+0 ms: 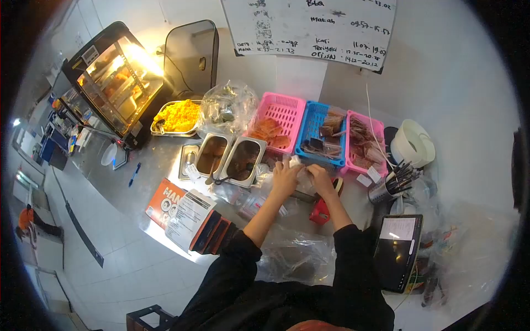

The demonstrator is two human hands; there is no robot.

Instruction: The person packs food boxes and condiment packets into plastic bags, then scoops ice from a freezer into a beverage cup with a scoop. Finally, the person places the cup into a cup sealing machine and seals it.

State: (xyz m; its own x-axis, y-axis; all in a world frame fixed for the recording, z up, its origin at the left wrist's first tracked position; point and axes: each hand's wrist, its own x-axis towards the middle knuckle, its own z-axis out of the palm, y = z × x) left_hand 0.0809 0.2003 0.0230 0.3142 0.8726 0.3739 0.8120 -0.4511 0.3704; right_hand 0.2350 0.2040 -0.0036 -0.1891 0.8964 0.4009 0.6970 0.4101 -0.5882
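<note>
My left hand (285,177) and my right hand (319,177) are close together at the middle of the steel counter. Between them is a small clear plastic bag (303,180) with a whitish top. The fingers of both hands are bent in around it, and their tips are small in view. Just behind the hands stand a pink basket (282,105) and a blue basket (309,118) of small packets. To the left sit metal pans of brown sauce (243,160). A red tape dispenser (320,212) lies under my right forearm.
A second pink basket (356,127), a cutlery holder (380,193) and a tablet (398,248) are at the right. A tray of yellow food (179,116), a lit display warmer (116,83) and printed boxes (190,220) stand left. A person (27,219) bends at the far left.
</note>
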